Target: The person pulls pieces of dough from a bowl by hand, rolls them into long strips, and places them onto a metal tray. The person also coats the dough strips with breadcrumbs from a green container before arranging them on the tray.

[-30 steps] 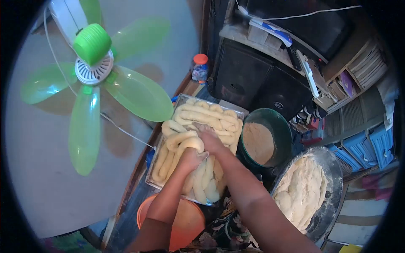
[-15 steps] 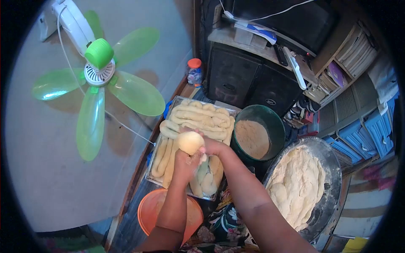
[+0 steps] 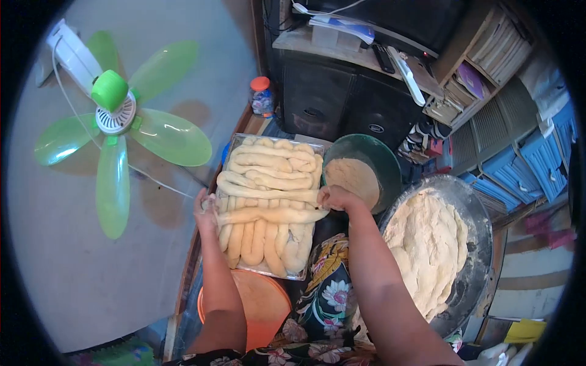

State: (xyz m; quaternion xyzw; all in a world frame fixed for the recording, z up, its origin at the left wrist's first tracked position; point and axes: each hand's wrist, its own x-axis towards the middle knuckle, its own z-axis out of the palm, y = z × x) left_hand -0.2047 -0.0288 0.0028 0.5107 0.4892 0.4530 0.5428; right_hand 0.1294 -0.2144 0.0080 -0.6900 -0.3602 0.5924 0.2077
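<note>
A long dough rope point(image 3: 268, 215) stretches sideways over the rows of dough strips point(image 3: 253, 241) in the clear tray point(image 3: 317, 146). At its left end, by the tray's left edge, my left hand point(image 3: 206, 210) is closed on the dough. My right hand point(image 3: 337, 198) pinches the area of its right end, beside the tray's right edge. Behind the rope, more thick dough strips lie folded across the back half of the tray.
A green bucket point(image 3: 390, 155) with floury powder stands right of the tray. Farther right is a dark basin point(image 3: 479, 244) with a large dough mass point(image 3: 427, 250). An orange bucket point(image 3: 278, 299) sits in front. A green-bladed fan point(image 3: 116, 113) is at left, speakers point(image 3: 317, 94) behind.
The rounded lump of dough between my hands is now a long rope. My hands have moved apart, left and right, to its two ends. The camera view has shifted slightly.
</note>
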